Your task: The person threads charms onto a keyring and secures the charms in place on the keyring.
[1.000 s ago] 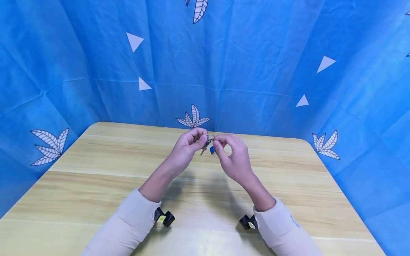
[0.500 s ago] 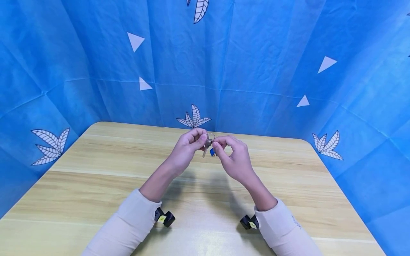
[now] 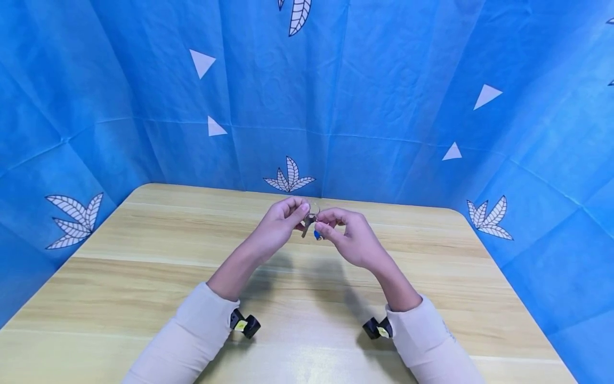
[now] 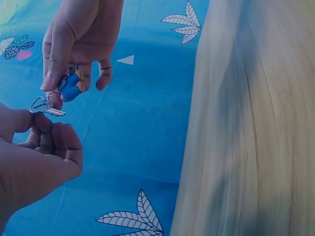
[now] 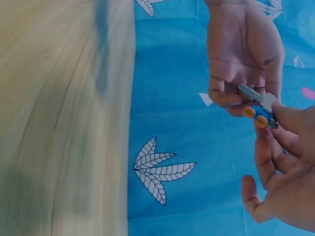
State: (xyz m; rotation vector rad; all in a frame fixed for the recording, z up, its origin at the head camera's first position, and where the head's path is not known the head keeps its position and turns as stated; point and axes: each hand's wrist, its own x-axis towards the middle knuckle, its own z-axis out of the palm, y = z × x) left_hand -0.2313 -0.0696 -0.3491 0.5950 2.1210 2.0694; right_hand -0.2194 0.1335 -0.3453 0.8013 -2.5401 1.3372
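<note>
Held above the table, my left hand (image 3: 280, 226) pinches the metal key ring (image 4: 37, 103) between thumb and fingers. A silver key (image 4: 56, 112) hangs from the ring, its blade pointing down in the head view. Close on the other side, my right hand (image 3: 354, 238) pinches the short chain of a small blue-and-orange keychain charm (image 4: 72, 88). In the right wrist view the key (image 5: 252, 92) lies beside the charm (image 5: 258, 115), near the right thumb. Fingers partly hide the ring and the chain, so whether the chain is still linked to the ring I cannot tell.
A light wooden table (image 3: 307, 320) with rounded far corners lies below the hands. Blue cloth (image 3: 384, 80) printed with white leaves and triangles stands behind it and at both sides. Black cameras (image 3: 245, 324) are strapped to both wrists.
My right hand has shifted slightly down and left, closer to the left hand. The key and charm have turned and sit a little lower. The left hand has barely moved.
</note>
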